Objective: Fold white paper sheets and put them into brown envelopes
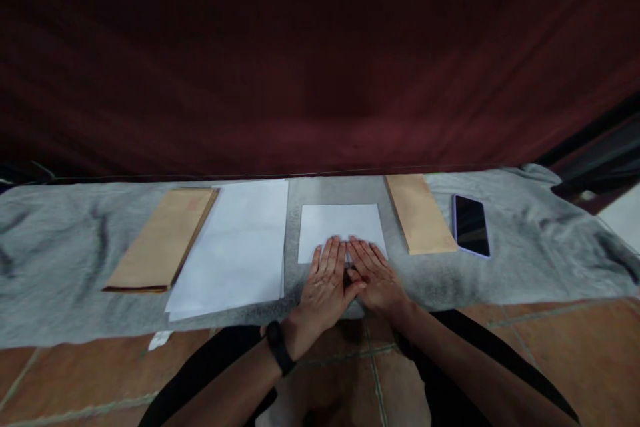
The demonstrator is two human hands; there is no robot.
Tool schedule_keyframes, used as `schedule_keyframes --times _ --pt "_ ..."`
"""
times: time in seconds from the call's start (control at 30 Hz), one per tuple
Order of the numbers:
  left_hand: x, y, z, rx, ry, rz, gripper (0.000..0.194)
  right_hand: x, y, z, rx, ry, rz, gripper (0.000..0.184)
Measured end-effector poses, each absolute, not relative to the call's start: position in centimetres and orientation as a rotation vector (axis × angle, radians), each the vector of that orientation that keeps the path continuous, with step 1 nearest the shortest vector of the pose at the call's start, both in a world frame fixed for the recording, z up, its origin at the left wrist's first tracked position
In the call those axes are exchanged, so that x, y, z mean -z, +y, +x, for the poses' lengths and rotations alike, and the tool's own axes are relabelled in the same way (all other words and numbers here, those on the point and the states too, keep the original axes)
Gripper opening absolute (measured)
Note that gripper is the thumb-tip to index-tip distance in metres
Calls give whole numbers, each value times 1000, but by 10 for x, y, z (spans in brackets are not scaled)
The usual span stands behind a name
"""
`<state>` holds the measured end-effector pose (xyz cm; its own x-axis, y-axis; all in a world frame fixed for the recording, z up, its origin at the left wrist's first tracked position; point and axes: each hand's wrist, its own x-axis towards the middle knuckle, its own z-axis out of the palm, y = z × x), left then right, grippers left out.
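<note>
A white sheet of paper (340,220), wider than it is deep, lies flat on the grey cloth in front of me; it looks folded. My left hand (326,280) rests palm down on its near left part, fingers stretched out. Beside it my right hand (373,273) lies flat on the near right part, fingers also extended. The two hands touch or nearly touch at the thumbs, and they hide much of the paper's near edge. Left of the hands is a stack of larger white sheets (235,247).
A pile of brown envelopes (163,237) lies at the left, overlapping the white stack's side. To the right are another brown envelope pile (419,213) and a phone (471,225). The grey cloth (525,233) covers the tiled floor (590,340); a dark red curtain (320,80) hangs behind.
</note>
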<state>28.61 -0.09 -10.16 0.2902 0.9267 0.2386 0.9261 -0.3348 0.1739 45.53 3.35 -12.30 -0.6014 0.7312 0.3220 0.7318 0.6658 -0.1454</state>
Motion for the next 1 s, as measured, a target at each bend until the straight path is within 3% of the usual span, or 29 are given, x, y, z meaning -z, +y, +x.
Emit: schedule_keyframes --times 0.6,0.87,1.0 --pt "93 -6 280 -155 2217 2300 100 120 28 483 271 -2410 -1310 83" --pt "81 -3 284 50 2333 2194 106 123 25 484 343 -2393 -1425 82" --pt "85 -5 280 4 2366 2247 97 117 23 482 327 -2403 -1534 79"
